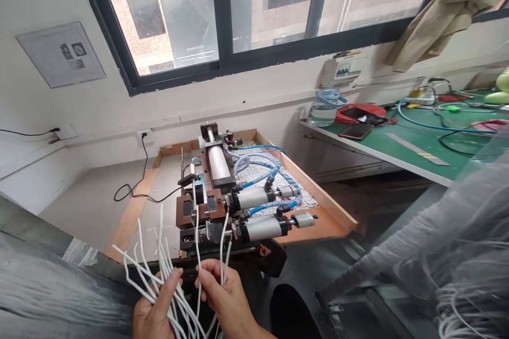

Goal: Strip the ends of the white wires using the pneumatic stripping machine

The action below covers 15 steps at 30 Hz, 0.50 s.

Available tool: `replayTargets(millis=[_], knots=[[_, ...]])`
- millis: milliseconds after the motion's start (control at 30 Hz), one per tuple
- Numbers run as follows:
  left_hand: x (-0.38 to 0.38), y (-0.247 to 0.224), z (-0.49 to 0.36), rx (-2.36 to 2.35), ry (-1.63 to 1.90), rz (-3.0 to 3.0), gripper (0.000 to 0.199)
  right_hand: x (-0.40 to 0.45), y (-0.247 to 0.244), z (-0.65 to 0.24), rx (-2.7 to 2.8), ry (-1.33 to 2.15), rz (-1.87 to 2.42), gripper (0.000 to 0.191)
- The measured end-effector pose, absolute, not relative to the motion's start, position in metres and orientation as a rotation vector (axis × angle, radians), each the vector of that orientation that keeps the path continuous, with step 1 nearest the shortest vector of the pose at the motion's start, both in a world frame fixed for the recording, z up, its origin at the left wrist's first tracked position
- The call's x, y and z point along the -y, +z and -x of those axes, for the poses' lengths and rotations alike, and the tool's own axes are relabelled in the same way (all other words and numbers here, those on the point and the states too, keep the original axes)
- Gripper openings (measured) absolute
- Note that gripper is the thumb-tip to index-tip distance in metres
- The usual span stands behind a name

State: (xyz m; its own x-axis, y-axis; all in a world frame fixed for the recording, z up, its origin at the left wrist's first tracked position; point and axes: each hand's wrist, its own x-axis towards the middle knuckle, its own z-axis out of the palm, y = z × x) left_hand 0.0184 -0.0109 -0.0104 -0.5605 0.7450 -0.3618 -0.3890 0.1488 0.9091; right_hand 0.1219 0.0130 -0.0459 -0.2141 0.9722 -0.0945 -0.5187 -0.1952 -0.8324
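My left hand point(157, 304) is closed around a loose bunch of white cables point(169, 270), whose ends fan out upward. Beside it, my right hand point(218, 288) pinches a single white cable point(198, 251) between thumb and fingers. That cable's upper end reaches the brown block point(185, 212) of a pneumatic machine; whether it sits inside cannot be made out. Two more white cables point(222, 238) stand up behind the right hand's fingers. The machine carries silver air cylinders point(262, 228) and blue hoses point(258, 180).
A wooden-edged tray point(318, 196) holds the machine on a grey table point(93, 196). To the right, a green-topped bench point(401, 148) bears a water jug point(324, 108), phones, a steel ruler point(417, 149) and hoses. Plastic-wrapped cable bundles point(469, 275) stand at the lower right.
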Motion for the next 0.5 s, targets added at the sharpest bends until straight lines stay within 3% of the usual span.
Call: replayTargets(millis=[367,500], knots=[[0.015,0.008,-0.020,-1.631,1.505,-0.492,0.014,-0.006,-0.060,-0.129,0.760,1.677,0.843,0.041],[0.019,-0.004,-0.020,-1.733,1.654,-0.697,0.021,-0.009,-0.063,-0.127,0.720,1.716,0.885,0.044]])
